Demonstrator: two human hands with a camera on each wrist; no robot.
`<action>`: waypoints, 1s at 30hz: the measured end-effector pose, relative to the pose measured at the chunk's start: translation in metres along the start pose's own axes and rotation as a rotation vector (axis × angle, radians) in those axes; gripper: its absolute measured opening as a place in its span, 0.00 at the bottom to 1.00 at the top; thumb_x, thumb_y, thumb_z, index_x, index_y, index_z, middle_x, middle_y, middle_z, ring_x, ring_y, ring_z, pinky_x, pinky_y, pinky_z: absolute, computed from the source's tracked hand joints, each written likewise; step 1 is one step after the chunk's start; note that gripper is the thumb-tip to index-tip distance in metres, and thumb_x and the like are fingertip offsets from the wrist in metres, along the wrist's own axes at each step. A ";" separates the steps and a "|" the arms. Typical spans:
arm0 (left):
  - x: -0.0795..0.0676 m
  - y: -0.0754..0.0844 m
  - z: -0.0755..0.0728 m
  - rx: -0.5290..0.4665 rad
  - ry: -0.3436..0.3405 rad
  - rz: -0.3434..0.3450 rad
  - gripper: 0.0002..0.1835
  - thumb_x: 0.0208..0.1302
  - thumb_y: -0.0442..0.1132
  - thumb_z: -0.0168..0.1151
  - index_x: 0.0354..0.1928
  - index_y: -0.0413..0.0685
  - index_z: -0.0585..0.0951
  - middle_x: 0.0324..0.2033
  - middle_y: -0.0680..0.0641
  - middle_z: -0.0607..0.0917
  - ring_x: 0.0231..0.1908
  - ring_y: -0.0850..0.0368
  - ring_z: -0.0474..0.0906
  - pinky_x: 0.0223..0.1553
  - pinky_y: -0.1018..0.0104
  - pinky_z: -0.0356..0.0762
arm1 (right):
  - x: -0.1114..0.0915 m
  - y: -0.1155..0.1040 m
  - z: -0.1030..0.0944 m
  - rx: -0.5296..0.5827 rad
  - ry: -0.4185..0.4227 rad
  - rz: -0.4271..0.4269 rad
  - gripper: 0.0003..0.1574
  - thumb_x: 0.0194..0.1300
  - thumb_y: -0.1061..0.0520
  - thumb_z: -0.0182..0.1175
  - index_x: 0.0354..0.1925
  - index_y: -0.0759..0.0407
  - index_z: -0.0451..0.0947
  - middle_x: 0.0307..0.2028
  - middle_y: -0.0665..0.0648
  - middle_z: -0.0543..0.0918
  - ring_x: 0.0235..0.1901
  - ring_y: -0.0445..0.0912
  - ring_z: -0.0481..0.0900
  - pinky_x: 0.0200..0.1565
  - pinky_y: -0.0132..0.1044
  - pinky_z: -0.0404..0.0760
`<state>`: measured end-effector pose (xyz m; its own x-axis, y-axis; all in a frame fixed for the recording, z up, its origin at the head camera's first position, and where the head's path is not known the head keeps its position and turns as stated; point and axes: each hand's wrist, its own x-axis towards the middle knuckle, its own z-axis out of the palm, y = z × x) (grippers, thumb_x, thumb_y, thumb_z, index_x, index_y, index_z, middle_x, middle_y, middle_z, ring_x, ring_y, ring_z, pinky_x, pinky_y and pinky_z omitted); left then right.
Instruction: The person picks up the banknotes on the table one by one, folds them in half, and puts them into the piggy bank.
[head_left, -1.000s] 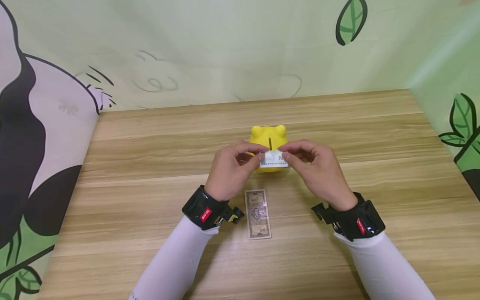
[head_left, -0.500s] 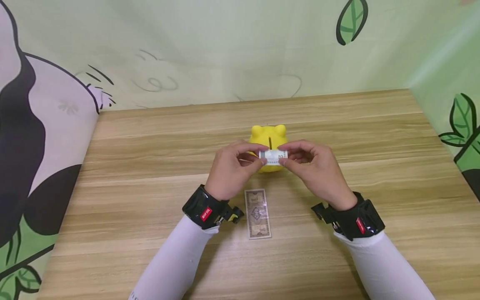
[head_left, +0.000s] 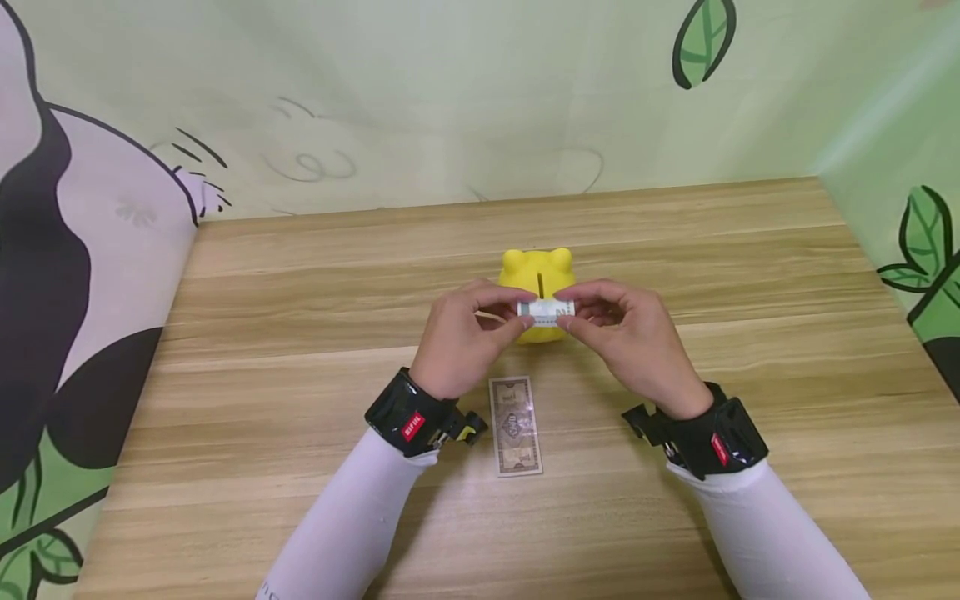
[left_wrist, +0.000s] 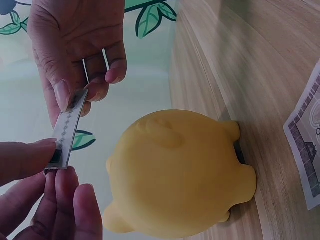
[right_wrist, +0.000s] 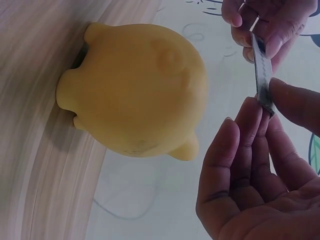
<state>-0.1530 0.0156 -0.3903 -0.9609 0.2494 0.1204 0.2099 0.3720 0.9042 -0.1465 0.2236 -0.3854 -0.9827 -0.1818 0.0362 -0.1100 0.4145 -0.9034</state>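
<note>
A folded banknote [head_left: 545,312], whitish with a patterned edge, is stretched between both hands. My left hand [head_left: 468,337] pinches its left end between thumb and fingers. The right hand [head_left: 637,337] pinches the other end the same way. Behind and below the note stands a yellow piggy bank [head_left: 558,265], its dark slot facing up just beyond the fingertips. In the left wrist view the folded banknote [left_wrist: 66,131] is a narrow strip held above the piggy bank [left_wrist: 175,175]. From the right wrist, the strip overlaps neither the bank nor the table.
A brownish banknote [head_left: 516,427] lies flat on the wooden table [head_left: 337,275], nearer the person than the piggy bank. A wall covering [head_left: 450,100] with printed leaves rises at the table's far edge. Each wrist wears a black strap [head_left: 412,414] with a small camera mount.
The banknote between the hands has become narrower from front to back, folded over on itself. Both hands stay almost in place, their thumbs shifted slightly. The piggy bank and brownish note have not moved.
</note>
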 end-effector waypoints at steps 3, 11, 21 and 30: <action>0.000 0.000 0.000 0.008 -0.002 -0.004 0.10 0.58 0.35 0.69 0.43 0.49 0.87 0.32 0.56 0.81 0.35 0.65 0.76 0.38 0.68 0.83 | 0.000 0.000 0.000 0.004 -0.002 0.004 0.14 0.60 0.60 0.68 0.46 0.57 0.83 0.37 0.56 0.84 0.33 0.44 0.78 0.35 0.33 0.81; 0.001 -0.001 0.001 0.034 0.015 0.007 0.06 0.63 0.41 0.66 0.40 0.50 0.87 0.34 0.57 0.83 0.36 0.66 0.77 0.39 0.67 0.82 | 0.001 0.001 0.002 0.009 0.002 -0.008 0.10 0.65 0.55 0.63 0.44 0.56 0.83 0.40 0.54 0.85 0.35 0.44 0.80 0.34 0.31 0.81; -0.001 0.000 0.001 -0.017 -0.019 -0.010 0.05 0.66 0.42 0.63 0.37 0.49 0.84 0.26 0.53 0.85 0.26 0.61 0.78 0.25 0.64 0.78 | 0.000 0.001 0.004 0.029 -0.029 -0.032 0.07 0.69 0.56 0.60 0.39 0.58 0.81 0.31 0.61 0.83 0.28 0.46 0.77 0.27 0.33 0.77; -0.002 0.002 0.004 -0.082 -0.121 0.002 0.06 0.68 0.45 0.61 0.36 0.52 0.82 0.22 0.53 0.84 0.23 0.62 0.79 0.26 0.59 0.82 | -0.004 -0.003 0.005 0.007 -0.084 -0.091 0.04 0.69 0.57 0.59 0.38 0.56 0.79 0.27 0.57 0.79 0.27 0.50 0.75 0.27 0.35 0.73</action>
<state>-0.1502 0.0192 -0.3906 -0.9307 0.3577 0.0767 0.1917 0.2982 0.9351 -0.1418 0.2184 -0.3851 -0.9527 -0.2923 0.0829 -0.1969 0.3864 -0.9011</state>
